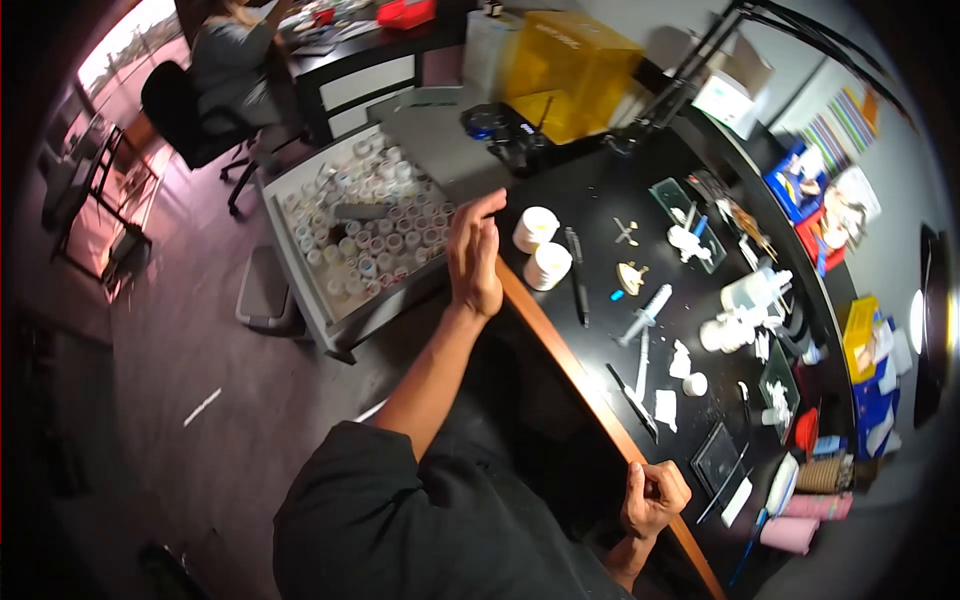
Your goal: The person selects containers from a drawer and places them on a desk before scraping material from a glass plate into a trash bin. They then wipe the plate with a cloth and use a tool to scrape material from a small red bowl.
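My left hand (475,255) is raised at the bench's wooden edge (560,350), its fingers stretched out and nothing in them. Just to the right of it stand two white jars (547,266), side by side, with a black pen (577,277) lying beyond. My right hand (655,497) is curled into a loose fist at the same edge, nearer to my body. No object shows in its fingers. Close by lie a dark square plate (719,457) and a thin black-handled tool (633,403). A syringe (646,314) rests farther up the black bench top.
An open drawer (330,325) full of small white jars juts out on the left. White bottles (750,292), a yellow box (570,65) and a black lamp arm (690,75) stand on the bench. A person (235,70) sits at another desk behind a black chair (180,110).
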### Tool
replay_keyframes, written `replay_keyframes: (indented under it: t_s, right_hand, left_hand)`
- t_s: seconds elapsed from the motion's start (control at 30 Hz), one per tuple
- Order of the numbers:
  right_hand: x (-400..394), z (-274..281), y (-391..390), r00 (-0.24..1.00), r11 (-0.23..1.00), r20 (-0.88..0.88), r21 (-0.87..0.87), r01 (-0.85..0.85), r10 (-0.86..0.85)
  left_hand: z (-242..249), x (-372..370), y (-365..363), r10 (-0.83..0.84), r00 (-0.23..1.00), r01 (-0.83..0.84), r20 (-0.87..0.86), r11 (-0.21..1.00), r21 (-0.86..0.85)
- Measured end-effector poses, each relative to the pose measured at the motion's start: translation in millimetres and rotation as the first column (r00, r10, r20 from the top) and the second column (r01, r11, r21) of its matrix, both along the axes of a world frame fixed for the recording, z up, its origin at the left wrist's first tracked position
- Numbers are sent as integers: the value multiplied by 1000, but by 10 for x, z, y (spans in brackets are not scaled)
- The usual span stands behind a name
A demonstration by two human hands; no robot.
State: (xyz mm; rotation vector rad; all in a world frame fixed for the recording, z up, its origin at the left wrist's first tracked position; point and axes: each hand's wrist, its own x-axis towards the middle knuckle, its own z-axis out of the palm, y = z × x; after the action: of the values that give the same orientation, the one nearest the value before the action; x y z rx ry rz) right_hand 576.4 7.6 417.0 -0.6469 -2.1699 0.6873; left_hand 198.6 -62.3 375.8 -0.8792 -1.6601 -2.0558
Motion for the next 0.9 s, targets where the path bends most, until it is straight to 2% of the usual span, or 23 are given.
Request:
replay_keyframes:
  t_s: [0.07,0.13,0.23,0.33,0.37,0.4,0.47,0.53,0.67,0.77,0.9]
  right_hand:
    - [-144,57,-48,997,998,54,30,-48,46]
    - [-338,97,-86,993,994,62,39,-100,97]
    - [-636,113,-156,980,984,94,14,-178,176]
    - [-1109,127,-272,982,986,102,27,-164,161]
    - [-1233,144,-298,978,990,163,46,-137,127]
    - [-1359,141,-313,975,992,191,29,-122,114]
    - [-1585,145,-335,964,996,251,-2,-85,83]
    - [-1767,114,-342,958,999,287,33,-24,13]
    - [-1872,-71,-307,934,983,325,155,101,-148]
    - [-1864,-128,-280,931,977,328,191,100,-159]
    - [-1966,-84,-348,915,952,353,292,90,-195]
  left_hand:
    - [-155,169,-128,131,991,-132,20,984,117]
    - [-477,213,-224,146,985,-159,95,975,156]
    - [-892,81,-431,100,970,-112,221,993,42]
    - [-1131,-253,-743,155,935,-65,319,959,-277]
    - [-1175,-401,-825,180,920,-70,349,949,-307]
    - [-1270,-577,-936,203,894,-26,400,913,-406]
    - [-1570,-1052,-1084,302,879,-96,370,870,-483]
    - [-1533,-1548,-1220,369,866,-150,336,834,-531]
    - [-1839,-2769,-1368,556,811,-281,182,643,-713]
    - [-2081,-3531,-1232,568,821,-281,64,499,-820]
    - [-2015,-3944,-748,446,891,-97,81,363,-927]
